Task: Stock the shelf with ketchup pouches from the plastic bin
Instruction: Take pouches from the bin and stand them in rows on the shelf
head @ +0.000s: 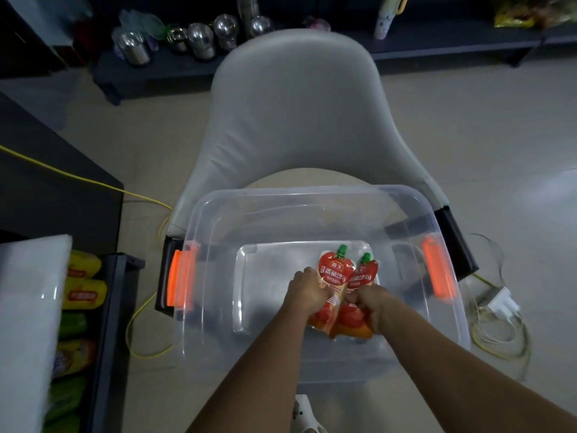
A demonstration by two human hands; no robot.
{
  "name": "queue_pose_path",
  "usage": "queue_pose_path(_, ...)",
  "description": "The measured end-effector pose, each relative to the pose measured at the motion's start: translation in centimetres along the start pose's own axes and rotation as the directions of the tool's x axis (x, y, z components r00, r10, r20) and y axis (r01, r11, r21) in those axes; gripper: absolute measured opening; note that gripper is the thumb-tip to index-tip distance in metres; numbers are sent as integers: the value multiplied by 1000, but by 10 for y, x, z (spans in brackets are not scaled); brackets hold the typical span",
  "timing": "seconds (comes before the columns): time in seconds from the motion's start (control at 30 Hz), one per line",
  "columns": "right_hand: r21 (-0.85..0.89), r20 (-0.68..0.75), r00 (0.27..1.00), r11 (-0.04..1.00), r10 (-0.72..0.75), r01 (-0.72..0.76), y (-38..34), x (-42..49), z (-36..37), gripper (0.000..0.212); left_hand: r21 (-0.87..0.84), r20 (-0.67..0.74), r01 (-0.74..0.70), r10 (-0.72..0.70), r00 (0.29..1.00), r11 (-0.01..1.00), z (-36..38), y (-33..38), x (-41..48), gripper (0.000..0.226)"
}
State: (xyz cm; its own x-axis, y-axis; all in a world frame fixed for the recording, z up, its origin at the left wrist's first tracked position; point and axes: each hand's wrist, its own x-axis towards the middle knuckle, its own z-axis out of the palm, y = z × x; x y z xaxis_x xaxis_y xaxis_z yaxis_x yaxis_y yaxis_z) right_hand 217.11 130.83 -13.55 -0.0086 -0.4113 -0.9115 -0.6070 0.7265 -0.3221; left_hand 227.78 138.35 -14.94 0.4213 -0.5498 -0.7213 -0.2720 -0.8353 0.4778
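Grasping left ketchup pouch [333, 274] with left grip [307, 290], curled fingers across the label at mid-body. Grasping right ketchup pouch [364, 276] with right grip [371, 300], clenched round mid-body from the right side. Both grips low inside clear plastic bin [343, 195], just beside each other, forearms reaching in over the near rim.

Both pouches red, green caps pointing away from the person, bottoms toward the person. Side by side, inner edges touching or overlapping; cannot tell which. Cannot tell whether lifted or lying on the bin floor.

Orange left latch [180, 282] and orange right latch [437, 270] on the bin's short ends. Bin sitting on pale grey chair [296, 114], backrest rising beyond it, black armrest ends showing at both sides.

Dark shelf [121, 307] left of the chair, with yellow and green packets [82, 290] stacked in it. Blurred white panel [28, 307] at far-left edge. Yellow cable [140, 195] trailing over the floor left of the chair. White plug adapter [502, 303] on the floor right of the bin, among looped cables. Steel pots [199, 39] on low dark surface [156, 73] at the back, white bottle [384, 21] further right.
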Motion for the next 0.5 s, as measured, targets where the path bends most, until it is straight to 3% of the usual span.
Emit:
queue_pose_path(0.1, -38, 31, 1000, 999, 3, -2, 3, 15, -8, 24, -70, -12, 125, -126, 992, 990, 12, 3, 10, 63)
queue_pose_path(0.2, -43, 59, 998, 999, -6, 8, 1, 19, -12, 28, -192, 60, 214, -206, 977, 958, 21, 0, 23, 54)
queue_pose_path(0.33, 25, 166, 986, 999, -24, 20, 0, 13, -15, 24, -272, 144, 233, -200, 969, 934, 24, -6, 26, 41)
queue_pose_path(0.5, 109, 254, 964, 993, -81, 54, -1, -2, -15, 37, -404, 111, 148, -113, 987, 903, -1, -16, 9, 30)
